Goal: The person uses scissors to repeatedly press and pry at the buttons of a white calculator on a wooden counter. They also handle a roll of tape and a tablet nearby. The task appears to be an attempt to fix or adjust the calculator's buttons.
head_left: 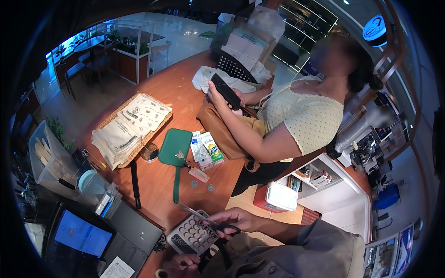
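My right hand [237,219] is closed around the dark handles of a pair of scissors [198,213]. Their metal blades point left, above a pale calculator [190,234] with round keys. Low in the view, my left hand [184,262] has its fingers curled near the calculator's lower edge; whatever it holds is too dark and small to make out. Beyond the blades lies a green pouch [174,146] with a wrist strap. Beside it are a yellow-green box [212,149], a white packet [199,146] and two coins [194,184].
Across the counter, a person in a dotted yellow top holds a black phone [225,91] over a brown bag [229,127]. A wicker basket [149,134] of printed paper bags stands at the far left. A lit screen [83,233] and a utensil bin [48,162] stand nearer.
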Motion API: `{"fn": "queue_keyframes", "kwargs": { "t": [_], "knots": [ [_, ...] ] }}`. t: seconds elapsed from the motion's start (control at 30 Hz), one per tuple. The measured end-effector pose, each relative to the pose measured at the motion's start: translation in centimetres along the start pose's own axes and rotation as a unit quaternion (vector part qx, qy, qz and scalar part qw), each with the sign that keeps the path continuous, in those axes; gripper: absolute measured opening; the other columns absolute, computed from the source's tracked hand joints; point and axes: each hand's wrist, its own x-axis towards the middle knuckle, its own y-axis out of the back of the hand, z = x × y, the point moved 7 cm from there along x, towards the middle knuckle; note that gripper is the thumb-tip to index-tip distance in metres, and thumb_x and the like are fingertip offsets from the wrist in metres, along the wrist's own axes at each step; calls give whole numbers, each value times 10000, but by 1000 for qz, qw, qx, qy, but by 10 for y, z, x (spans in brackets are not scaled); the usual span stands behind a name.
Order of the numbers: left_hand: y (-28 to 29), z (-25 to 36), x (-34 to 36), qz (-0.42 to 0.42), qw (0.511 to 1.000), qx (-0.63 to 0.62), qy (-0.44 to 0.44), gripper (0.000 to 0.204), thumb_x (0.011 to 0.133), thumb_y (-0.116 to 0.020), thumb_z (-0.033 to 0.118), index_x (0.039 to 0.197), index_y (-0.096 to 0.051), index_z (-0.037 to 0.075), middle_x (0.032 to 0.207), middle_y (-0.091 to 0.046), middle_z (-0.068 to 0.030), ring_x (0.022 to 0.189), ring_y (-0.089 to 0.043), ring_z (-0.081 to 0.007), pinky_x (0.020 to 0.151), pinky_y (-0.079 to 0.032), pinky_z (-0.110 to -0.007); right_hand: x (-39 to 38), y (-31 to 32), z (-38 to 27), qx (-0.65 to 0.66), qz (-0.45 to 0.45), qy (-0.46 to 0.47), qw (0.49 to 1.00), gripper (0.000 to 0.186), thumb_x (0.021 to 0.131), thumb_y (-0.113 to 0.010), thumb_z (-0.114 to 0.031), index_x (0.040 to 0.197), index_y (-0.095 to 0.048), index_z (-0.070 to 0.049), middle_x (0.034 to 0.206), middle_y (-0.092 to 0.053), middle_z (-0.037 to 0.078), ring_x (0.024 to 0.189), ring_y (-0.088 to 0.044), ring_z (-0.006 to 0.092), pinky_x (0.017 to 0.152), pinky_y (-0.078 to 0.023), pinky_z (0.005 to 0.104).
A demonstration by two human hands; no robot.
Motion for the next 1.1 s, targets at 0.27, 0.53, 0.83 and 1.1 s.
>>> {"fn": "queue_keyframes", "kwargs": {
  "t": [0.27, 0.53, 0.83, 1.1],
  "knots": [
    [-3, -10, 2, -33, 996, -79, 38, 292, 890, -741, 26, 1036, -499, 98, 945, -571, -108, 883, -580, -259, 842, -509, -364, -10, 66, 1, -357, 219, 53, 907, 337, 990, -707, -65, 1311, -609, -35, 814, -617, -43, 673, -566, 9, 608, -464, 215],
    [-2, -26, 17, -106, 987, -112, 53, 381, 864, -767, 37, 1081, -458, 88, 960, -557, -127, 873, -601, -260, 857, -535, -437, -12, 78, 11, -307, 220, 60, 924, 404, 1009, -664, -67, 1403, -589, -17, 904, -633, -29, 732, -547, 19, 656, -472, 228],
    [-14, -25, 28, -106, 991, -40, 64, 363, 827, -776, -19, 983, -457, 58, 854, -501, -75, 743, -590, -191, 764, -564, -354, -11, 67, 26, -215, 179, 117, 953, 456, 1025, -603, -13, 1475, -531, 5, 1030, -595, -26, 895, -531, 35, 795, -451, 217],
    [-11, -33, 24, -100, 991, -33, 81, 273, 837, -790, -50, 952, -548, 8, 843, -621, -137, 734, -648, -212, 714, -584, -357, -6, 85, 22, -272, 237, 73, 930, 402, 985, -673, -31, 1377, -587, -26, 859, -553, -49, 754, -494, 35, 703, -450, 239]
  ]
}}
